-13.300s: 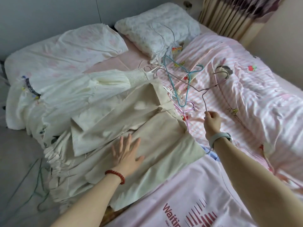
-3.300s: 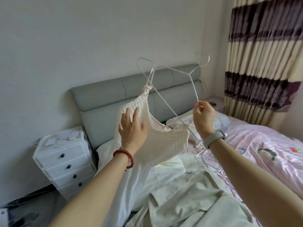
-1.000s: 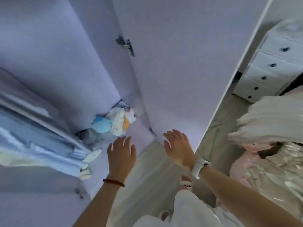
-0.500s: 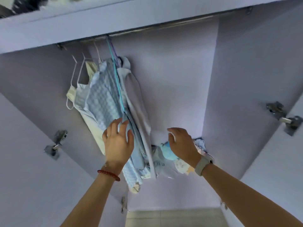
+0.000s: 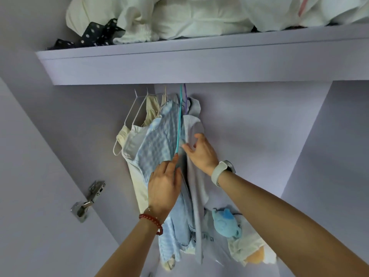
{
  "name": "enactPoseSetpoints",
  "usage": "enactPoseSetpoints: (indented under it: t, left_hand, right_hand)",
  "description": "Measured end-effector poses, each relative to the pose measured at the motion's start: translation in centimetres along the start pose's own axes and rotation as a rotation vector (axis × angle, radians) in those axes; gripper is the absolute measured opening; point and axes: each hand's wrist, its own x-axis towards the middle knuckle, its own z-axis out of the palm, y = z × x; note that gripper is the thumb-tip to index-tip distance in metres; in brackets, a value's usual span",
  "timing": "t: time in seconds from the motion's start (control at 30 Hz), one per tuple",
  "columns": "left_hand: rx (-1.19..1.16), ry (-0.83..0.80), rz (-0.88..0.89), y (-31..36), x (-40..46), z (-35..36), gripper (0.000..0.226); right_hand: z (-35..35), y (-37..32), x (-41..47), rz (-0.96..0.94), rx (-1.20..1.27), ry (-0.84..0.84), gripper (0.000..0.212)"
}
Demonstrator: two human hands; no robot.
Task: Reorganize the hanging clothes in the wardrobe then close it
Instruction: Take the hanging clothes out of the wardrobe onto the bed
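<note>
**Head view: hands among the hanging clothes**

Head camera looks up into the lilac wardrobe [image 5: 259,136]. At frame centre, the left hand [image 5: 164,186] lies flat, fingers straight, against the blue checked garment [image 5: 157,144]. Just right of it, the right hand [image 5: 201,151] curls its fingers round the edge of the pale grey garment [image 5: 196,188] (a teal hanger [image 5: 179,124] runs between them). Cream tops [image 5: 135,148] hang at left. White bedding [image 5: 179,19] fills the top shelf [image 5: 199,64]; a blue plush toy [image 5: 225,222] sits lower right.
</note>
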Motion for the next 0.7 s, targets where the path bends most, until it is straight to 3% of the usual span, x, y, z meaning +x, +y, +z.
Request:
enactPoseSetpoints:
  t: [0.17,0.33,0.43,0.57,0.7]
  left_hand:
    - [-0.039,0.056,0.023,-2.9,0.5,-0.1,0.043]
    - [-0.055,0.083,0.024,-3.7,0.2,0.5,0.040]
    - [-0.086,0.090,0.041,-4.0,0.1,0.8,0.039]
    - [-0.118,0.092,0.043,-4.2,0.2,0.9,0.039]
    - [-0.160,0.102,0.071,-4.6,0.4,1.2,0.038]
  right_hand:
    - [-0.2,-0.1,1.3,-0.045,-0.153,0.077,0.058]
    - [-0.4,-0.7,3.1,0.042,-0.396,0.075,0.033]
    - [-0.5,-1.2,3.9,0.086,-0.322,0.097,0.032]
    - [-1.1,-0.8,3.5,0.000,-0.296,0.268,0.033]
    - [-1.5,2.1,1.8,-0.020,-0.082,0.424,0.022]
